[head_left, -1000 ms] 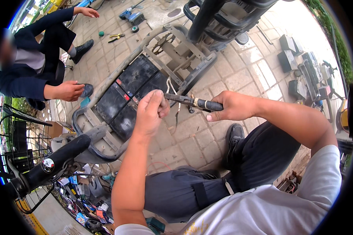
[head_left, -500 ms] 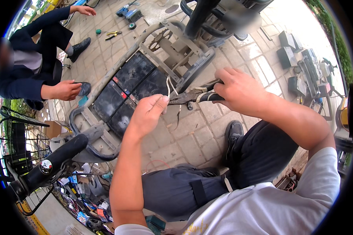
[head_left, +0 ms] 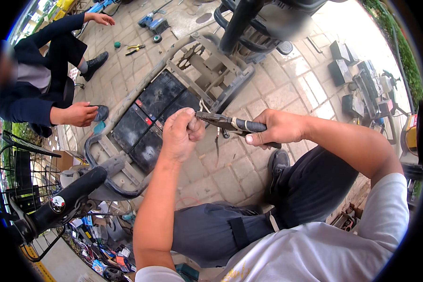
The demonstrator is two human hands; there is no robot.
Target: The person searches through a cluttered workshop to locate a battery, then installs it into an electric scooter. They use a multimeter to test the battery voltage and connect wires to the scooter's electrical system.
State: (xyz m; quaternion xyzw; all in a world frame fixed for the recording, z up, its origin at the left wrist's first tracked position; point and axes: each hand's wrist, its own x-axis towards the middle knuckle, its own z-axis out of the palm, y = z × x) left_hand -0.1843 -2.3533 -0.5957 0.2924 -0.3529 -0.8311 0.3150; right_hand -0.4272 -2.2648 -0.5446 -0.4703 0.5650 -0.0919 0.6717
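Note:
My left hand [head_left: 179,136] is closed in a pinch on the end of a white wire [head_left: 202,107], mostly hidden behind the fingers and the tool. A pair of dark combination pliers [head_left: 226,123] with taped handles is gripped in my right hand [head_left: 283,128], the thumb lying along a handle. The plier jaws meet my left fingertips. Below the jaws hangs a thin dark strip [head_left: 217,146]. Just beyond my hands, black batteries [head_left: 162,91] with red terminal caps sit in the metal frame [head_left: 95,141] of a vehicle.
At the left a person in a dark jacket [head_left: 30,101] sits low, hands forward. Yellow-handled pliers [head_left: 135,49] and a blue power drill [head_left: 153,22] lie on the paving. Several dark battery blocks [head_left: 340,70] stand at right. A handlebar [head_left: 70,195] and wire basket [head_left: 21,174] fill the lower left.
My right hand has turned the pliers and brought their handles closer together. The jaws have moved up to my left fingertips, and my left hand has shifted slightly right, fingers curled tighter.

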